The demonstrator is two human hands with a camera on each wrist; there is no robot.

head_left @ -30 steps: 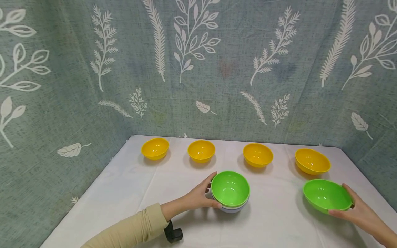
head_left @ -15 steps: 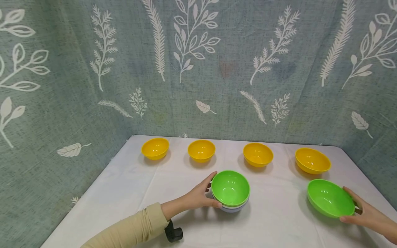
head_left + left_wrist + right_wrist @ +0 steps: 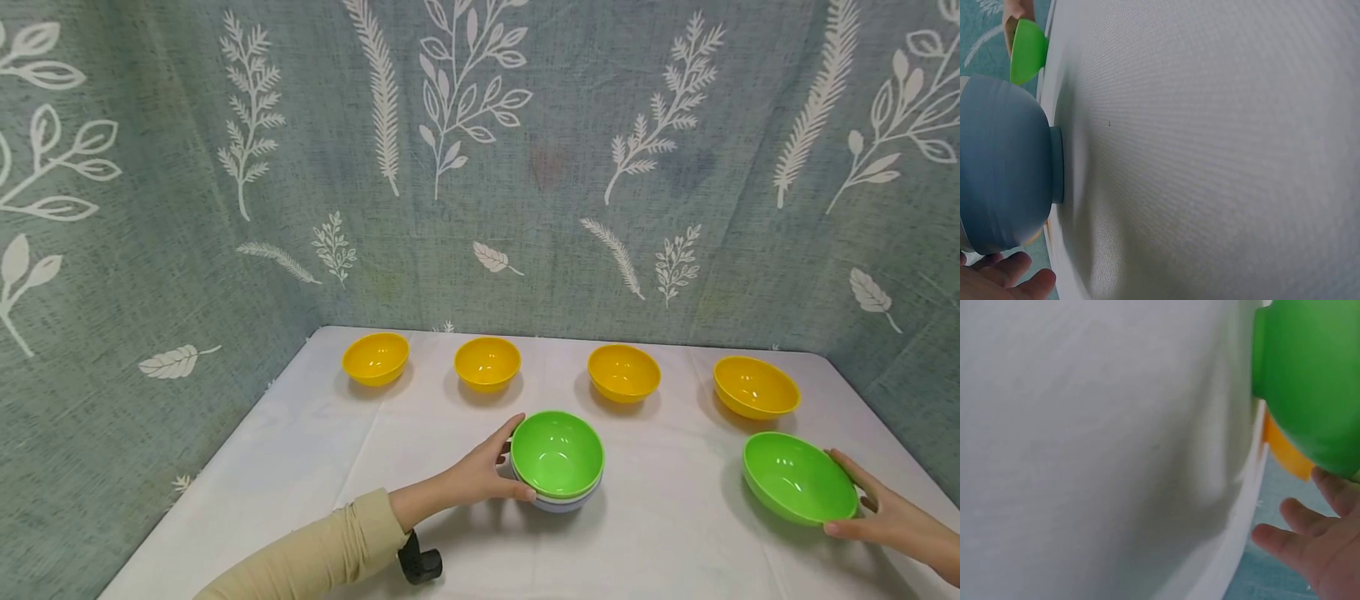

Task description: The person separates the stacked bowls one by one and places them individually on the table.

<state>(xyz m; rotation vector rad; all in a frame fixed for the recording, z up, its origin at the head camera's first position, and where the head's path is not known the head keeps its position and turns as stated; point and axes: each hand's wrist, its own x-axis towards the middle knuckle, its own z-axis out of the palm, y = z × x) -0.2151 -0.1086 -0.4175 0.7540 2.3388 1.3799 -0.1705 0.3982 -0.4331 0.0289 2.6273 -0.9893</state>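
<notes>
In the middle of the head view stands a stack of bowls, a green bowl (image 3: 557, 457) on top, pale rims under it and a blue bowl (image 3: 1004, 162) at the bottom. My left hand (image 3: 480, 475) holds this stack from its left side, thumb at the near side and fingers at the far side. To the right, a wide green bowl (image 3: 798, 479) stands on the cloth. My right hand (image 3: 888, 512) holds its right side between thumb and fingers. Some right fingers (image 3: 1282, 544) are spread below the bowl wall in the right wrist view.
Several yellow bowls stand in a row at the back: a far-left one (image 3: 375, 360), two middle ones (image 3: 487, 365) (image 3: 624, 373), and one (image 3: 755, 388) just behind the wide green bowl. A white cloth (image 3: 300, 467) covers the table. Patterned curtains (image 3: 465, 250) close the back and sides.
The wide green bowl has shifted slightly right with my right hand, then stayed almost still over the last half second. My left hand and the stack have kept their place.
</notes>
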